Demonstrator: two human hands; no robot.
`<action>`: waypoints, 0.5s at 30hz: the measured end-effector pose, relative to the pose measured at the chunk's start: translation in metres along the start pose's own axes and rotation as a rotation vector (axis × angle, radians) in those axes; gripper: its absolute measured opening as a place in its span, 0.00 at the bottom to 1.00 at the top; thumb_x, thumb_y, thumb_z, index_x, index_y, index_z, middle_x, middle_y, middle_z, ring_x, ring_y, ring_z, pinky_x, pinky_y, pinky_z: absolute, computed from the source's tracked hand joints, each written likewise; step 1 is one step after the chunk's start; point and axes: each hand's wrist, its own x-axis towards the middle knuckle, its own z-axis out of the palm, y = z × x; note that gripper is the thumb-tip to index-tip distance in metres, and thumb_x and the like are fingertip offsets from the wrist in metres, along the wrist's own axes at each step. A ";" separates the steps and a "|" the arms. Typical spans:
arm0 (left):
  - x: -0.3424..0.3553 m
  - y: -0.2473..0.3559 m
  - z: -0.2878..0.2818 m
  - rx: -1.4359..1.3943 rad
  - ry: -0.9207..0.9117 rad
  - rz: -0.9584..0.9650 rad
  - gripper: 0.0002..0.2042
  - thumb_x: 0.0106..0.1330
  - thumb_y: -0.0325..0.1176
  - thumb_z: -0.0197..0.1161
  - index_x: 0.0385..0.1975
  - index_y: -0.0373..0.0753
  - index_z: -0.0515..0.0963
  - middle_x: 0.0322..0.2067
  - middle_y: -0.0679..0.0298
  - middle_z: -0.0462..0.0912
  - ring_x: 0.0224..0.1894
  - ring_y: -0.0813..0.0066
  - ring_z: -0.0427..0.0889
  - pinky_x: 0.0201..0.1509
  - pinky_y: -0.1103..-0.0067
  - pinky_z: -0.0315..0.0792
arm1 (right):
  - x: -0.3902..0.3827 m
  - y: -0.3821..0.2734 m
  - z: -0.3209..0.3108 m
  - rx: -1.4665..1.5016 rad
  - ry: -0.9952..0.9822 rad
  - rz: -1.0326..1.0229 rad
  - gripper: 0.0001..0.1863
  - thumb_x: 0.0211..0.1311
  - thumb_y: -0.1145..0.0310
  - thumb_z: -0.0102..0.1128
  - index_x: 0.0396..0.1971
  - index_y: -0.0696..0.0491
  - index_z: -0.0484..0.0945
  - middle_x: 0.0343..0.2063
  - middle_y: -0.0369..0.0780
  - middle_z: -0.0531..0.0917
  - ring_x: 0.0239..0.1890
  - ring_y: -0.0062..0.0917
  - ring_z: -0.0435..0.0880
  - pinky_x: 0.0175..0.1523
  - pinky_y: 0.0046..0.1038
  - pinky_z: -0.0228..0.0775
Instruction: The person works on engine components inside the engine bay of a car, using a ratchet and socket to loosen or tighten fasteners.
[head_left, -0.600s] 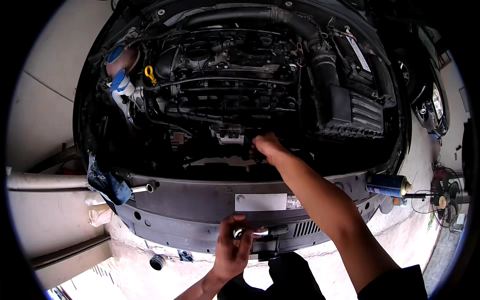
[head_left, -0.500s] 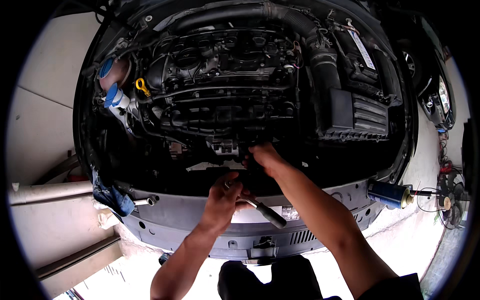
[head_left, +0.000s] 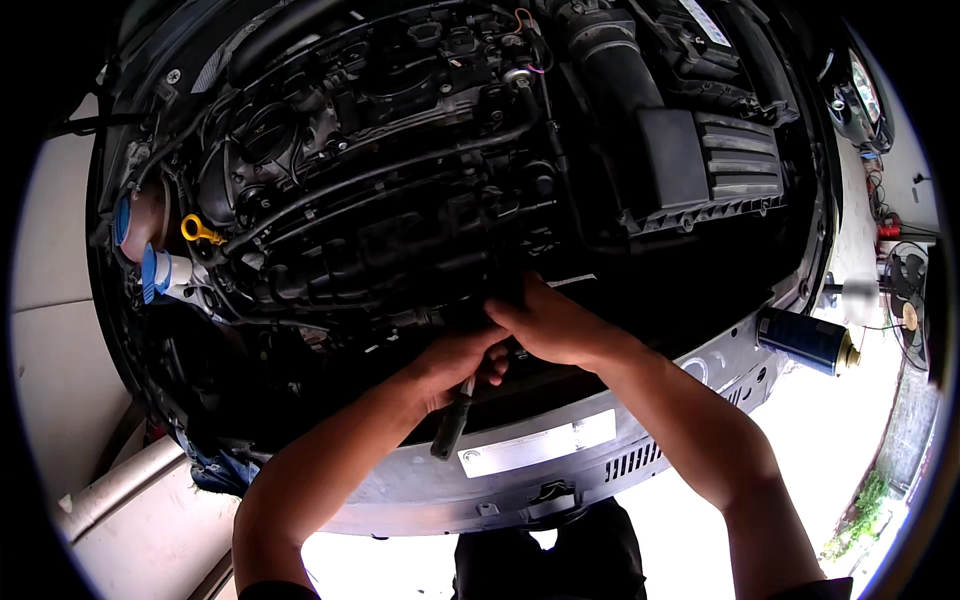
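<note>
My left hand (head_left: 455, 360) is closed on a hand tool (head_left: 452, 428) with a chrome shaft and a dark handle, which hangs below the fingers. Its fingertips reach under my right hand (head_left: 545, 325) at the front of the engine (head_left: 380, 240), where the two hands meet or overlap. My right hand has its fingers curled down into the dark engine bay; what they hold, if anything, is hidden. Both forearms cross the grey front panel (head_left: 390, 480) of the car.
A spray can (head_left: 800, 340) lies on the panel's right end, a blue cloth (head_left: 215, 465) on its left. A yellow dipstick loop (head_left: 200, 229), blue-capped reservoir (head_left: 158, 275) and air box (head_left: 715, 170) surround the work spot. A fan (head_left: 905, 300) stands at right.
My left hand has risen with the tool from over the front panel into the engine bay beside my right hand, and the handle now hangs downward. The view has shifted and tilted.
</note>
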 end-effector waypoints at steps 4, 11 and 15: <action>0.006 -0.002 0.003 -0.085 -0.188 0.051 0.16 0.68 0.50 0.54 0.29 0.43 0.74 0.21 0.72 0.71 0.21 0.85 0.68 0.24 0.88 0.65 | -0.065 -0.013 0.007 -0.020 0.030 -0.074 0.26 0.65 0.61 0.54 0.49 0.68 0.59 0.35 0.47 0.82 0.41 0.34 0.84 0.47 0.29 0.74; 0.004 -0.007 0.012 -0.391 -0.240 -0.006 0.20 0.67 0.53 0.53 0.37 0.41 0.77 0.27 0.67 0.78 0.28 0.77 0.79 0.33 0.81 0.75 | -0.088 -0.023 0.074 -0.098 0.618 -0.163 0.38 0.54 0.74 0.63 0.56 0.74 0.48 0.31 0.44 0.84 0.32 0.32 0.85 0.44 0.26 0.75; 0.002 0.000 0.003 -0.427 -0.328 -0.013 0.21 0.67 0.53 0.53 0.40 0.38 0.77 0.33 0.63 0.82 0.33 0.72 0.82 0.39 0.76 0.78 | -0.077 -0.032 0.106 -0.029 0.773 -0.178 0.51 0.52 0.75 0.62 0.60 0.75 0.30 0.30 0.43 0.83 0.31 0.32 0.84 0.46 0.27 0.74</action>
